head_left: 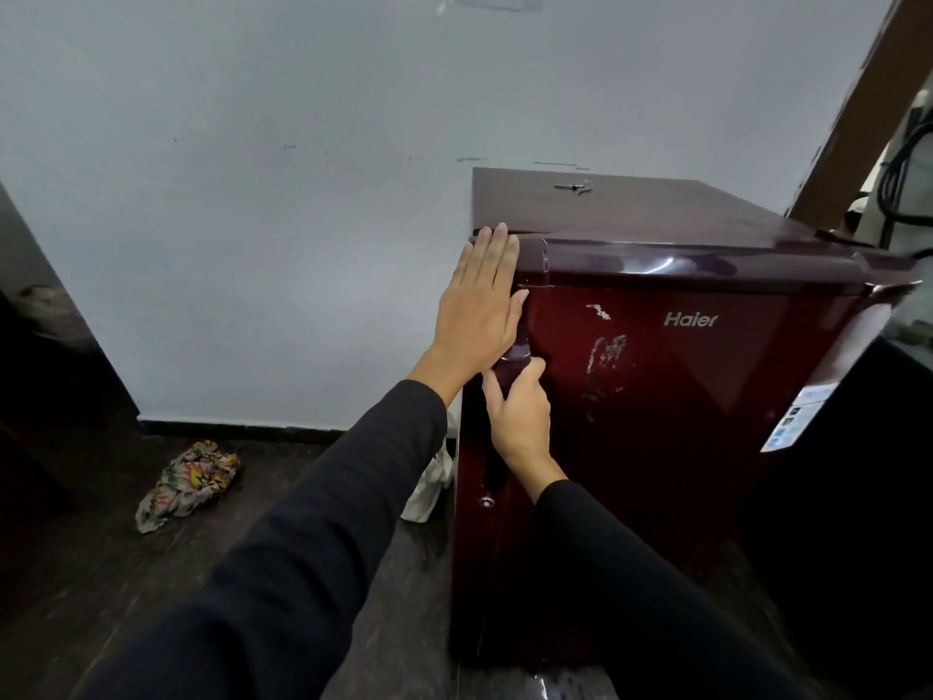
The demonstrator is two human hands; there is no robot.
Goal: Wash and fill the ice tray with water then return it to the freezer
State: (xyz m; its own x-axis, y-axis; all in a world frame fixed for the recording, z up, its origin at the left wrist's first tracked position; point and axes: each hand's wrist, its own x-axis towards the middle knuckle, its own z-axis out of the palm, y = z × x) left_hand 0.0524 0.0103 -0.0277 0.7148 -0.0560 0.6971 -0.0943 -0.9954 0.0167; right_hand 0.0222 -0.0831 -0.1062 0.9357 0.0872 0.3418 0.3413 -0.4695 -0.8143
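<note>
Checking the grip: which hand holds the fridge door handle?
The right hand, fingers curled round the handle; the left hand lies flat against the fridge side.

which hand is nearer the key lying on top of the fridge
Left. The left hand lies flat against the fridge's upper corner, below the key; the right hand grips the door handle lower down.

Glossy maroon fridge with scuffed door, matt white wall, crumpled patterned cloth, dark speckled floor

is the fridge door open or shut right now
Shut. The fridge door sits flush with the cabinet, no interior showing. The right hand grips the handle; the left hand lies flat against the side.
</note>
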